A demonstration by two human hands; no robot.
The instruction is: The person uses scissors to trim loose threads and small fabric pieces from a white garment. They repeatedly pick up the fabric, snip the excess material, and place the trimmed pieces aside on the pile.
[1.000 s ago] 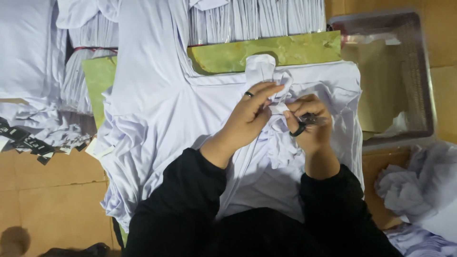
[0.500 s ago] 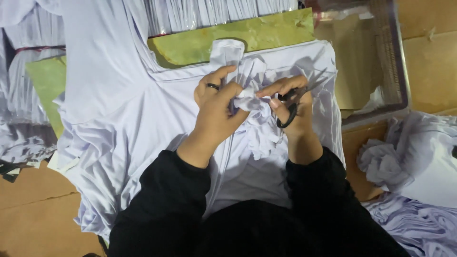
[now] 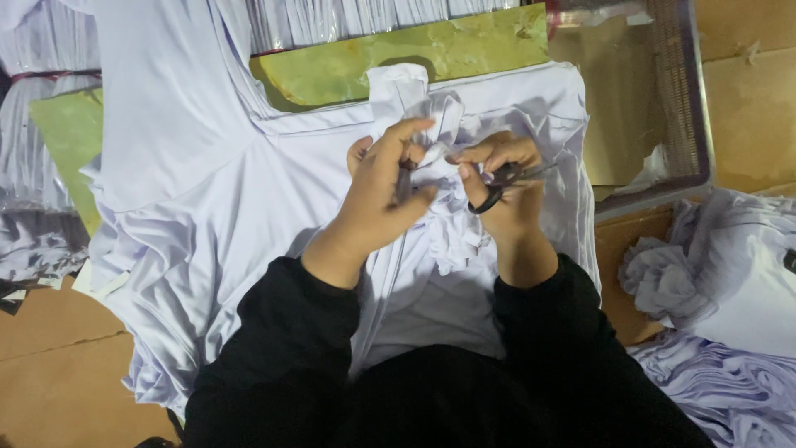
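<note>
White fabric of a garment (image 3: 249, 249) is spread across the lap and the work surface, and its bunched middle part is gathered up between both hands. Nearest the camera, two black sleeves (image 3: 282, 365) are seen reaching forward over the cloth. The left hand (image 3: 385, 195) is closed on a fold of the white fabric, with the thumb and fingers pinched around the bunched part. The right hand (image 3: 502, 195) is clenched around a small pair of dark scissors (image 3: 497, 184), whose handles are looped by the fingers and whose blades are pointed toward the basket side, just beside the gathered cloth; whether the blades are touching the fabric cannot be told. The two hands are held close together, almost touching.

To the right, on brown cardboard (image 3: 750, 108), a crumpled heap of more white garments (image 3: 713, 274) is laid, well apart from the hands. Beyond the hands, a yellow-green board (image 3: 464, 50) is partly covered by the garment's upper edge. Further right, a grey mesh basket (image 3: 692, 99) is set, with a scrap of white material in it. At the far edge, stacks of folded white cloth (image 3: 348, 17) are lined up behind the board.
</note>
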